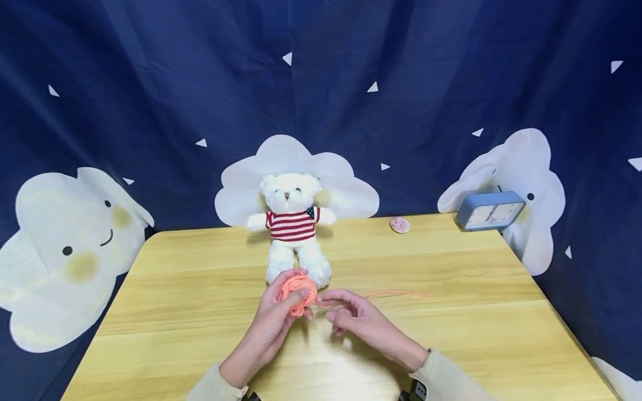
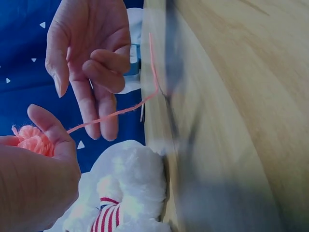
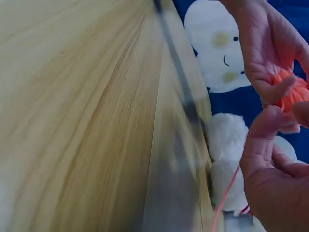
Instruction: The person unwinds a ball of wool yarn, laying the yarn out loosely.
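The left hand [image 1: 271,322] holds an orange ball of yarn [image 1: 290,285], its thumb laid across the front and its fingers curled behind. The right hand [image 1: 365,324] is just beside it, partly spread: thumb and forefinger stand apart, other fingers bent. The strand [image 1: 398,293] runs past those fingertips; whether it touches them I can't quite tell, but I see no pinch on it.

I'd judge the ball very light and soft, squashing easily under a firm thumb, and not slippery. It looks loosely wound, so a tight squeeze or a careless tug could pull loops free. The best hold seems to be round its whole body, as here, with the thin, limp strand taken lightly between two fingertips near where it leaves the ball.

Beyond the ball, the strand's end trails to the right above the pale wooden counter [image 1: 200,267]. Past the hands a white teddy bear [image 1: 293,225] in a striped top faces them; farther right are a pink disc [image 1: 400,224] and a blue clock [image 1: 490,210].
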Tool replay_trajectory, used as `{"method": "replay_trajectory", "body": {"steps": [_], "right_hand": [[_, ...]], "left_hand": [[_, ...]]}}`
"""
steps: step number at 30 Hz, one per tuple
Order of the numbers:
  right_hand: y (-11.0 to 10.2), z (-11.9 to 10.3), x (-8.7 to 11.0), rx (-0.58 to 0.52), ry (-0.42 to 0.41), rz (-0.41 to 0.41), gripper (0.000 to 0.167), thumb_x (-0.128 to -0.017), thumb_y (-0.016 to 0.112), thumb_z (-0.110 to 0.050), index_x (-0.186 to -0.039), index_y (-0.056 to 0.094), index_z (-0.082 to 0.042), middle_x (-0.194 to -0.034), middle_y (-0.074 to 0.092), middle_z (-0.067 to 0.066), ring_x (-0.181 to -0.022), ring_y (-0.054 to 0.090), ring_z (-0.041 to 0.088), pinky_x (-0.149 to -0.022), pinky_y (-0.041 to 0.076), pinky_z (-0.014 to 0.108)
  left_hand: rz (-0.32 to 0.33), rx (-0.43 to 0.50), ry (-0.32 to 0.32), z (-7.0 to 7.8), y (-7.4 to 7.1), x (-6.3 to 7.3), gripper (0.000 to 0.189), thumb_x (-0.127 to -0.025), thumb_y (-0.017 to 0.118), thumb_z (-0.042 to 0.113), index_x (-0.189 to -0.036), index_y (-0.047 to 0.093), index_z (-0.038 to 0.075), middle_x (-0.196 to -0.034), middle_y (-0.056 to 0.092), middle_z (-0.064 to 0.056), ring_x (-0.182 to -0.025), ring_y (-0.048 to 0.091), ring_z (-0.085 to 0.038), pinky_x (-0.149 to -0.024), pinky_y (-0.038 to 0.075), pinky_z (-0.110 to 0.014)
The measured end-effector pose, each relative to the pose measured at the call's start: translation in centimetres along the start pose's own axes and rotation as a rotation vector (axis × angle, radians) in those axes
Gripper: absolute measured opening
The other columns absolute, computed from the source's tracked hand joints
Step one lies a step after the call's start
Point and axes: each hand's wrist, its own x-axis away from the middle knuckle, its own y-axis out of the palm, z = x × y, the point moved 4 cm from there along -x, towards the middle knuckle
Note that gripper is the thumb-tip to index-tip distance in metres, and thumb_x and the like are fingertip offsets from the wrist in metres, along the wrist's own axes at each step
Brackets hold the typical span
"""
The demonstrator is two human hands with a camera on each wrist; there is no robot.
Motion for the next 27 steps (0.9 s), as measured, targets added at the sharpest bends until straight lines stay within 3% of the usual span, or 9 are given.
{"method": "replay_trajectory", "body": {"steps": [4,9,15,21,27], "right_hand": [[0.4,0.0,0.0,0.01,0.02,-0.025,0.039,-0.11,0.066,-0.015,-0.14,0.06,0.01,-0.119,0.069,0.028,-0.082,0.064,0.013,-0.073,0.058,0.022],[-0.4,-0.8,1.0,0.078,-0.043,0.047,0.03,-0.109,0.067,-0.013,-0.118,0.064,0.015,-0.097,0.068,0.021,-0.076,0.061,0.01,-0.068,0.057,0.019],[-1.6,-1.6,2.3,0.11,-0.113,0.119,0.019,-0.11,0.065,-0.009,-0.111,0.066,0.009,-0.092,0.068,0.008,-0.075,0.061,0.008,-0.068,0.058,0.021],[-3.0,-2.5,3.5,0.096,-0.142,0.203,0.016,-0.109,0.064,-0.007,-0.113,0.066,0.008,-0.092,0.068,0.005,-0.077,0.061,0.009,-0.069,0.058,0.021],[-4.5,-2.9,4.2,0.095,-0.124,0.287,0.017,-0.109,0.066,-0.009,-0.111,0.066,0.008,-0.086,0.067,0.003,-0.073,0.06,0.008,-0.066,0.055,0.02]], "left_hand": [[-0.011,0.019,0.017,0.0,0.0,0.1,0.055,-0.102,0.066,-0.004,-0.151,0.043,-0.008,-0.121,0.066,-0.015,-0.092,0.07,-0.02,-0.067,0.061,-0.028],[-0.005,0.038,0.029,0.1,-0.4,0.2,0.06,-0.098,0.073,-0.006,-0.151,0.045,-0.004,-0.124,0.065,-0.016,-0.093,0.069,-0.021,-0.067,0.062,-0.029],[-0.022,0.015,0.037,0.4,-1.0,0.3,0.062,-0.096,0.077,-0.007,-0.15,0.049,0.004,-0.127,0.063,-0.02,-0.089,0.069,-0.022,-0.064,0.064,-0.031],[-0.062,-0.007,0.049,0.8,-1.5,0.4,0.063,-0.098,0.073,-0.008,-0.153,0.045,0.001,-0.127,0.066,-0.012,-0.078,0.067,-0.018,-0.058,0.06,-0.029],[-0.065,0.012,0.07,1.0,-2.1,0.6,0.056,-0.099,0.071,-0.008,-0.149,0.048,0.002,-0.137,0.058,-0.019,-0.089,0.067,-0.016,-0.06,0.061,-0.029]]}}
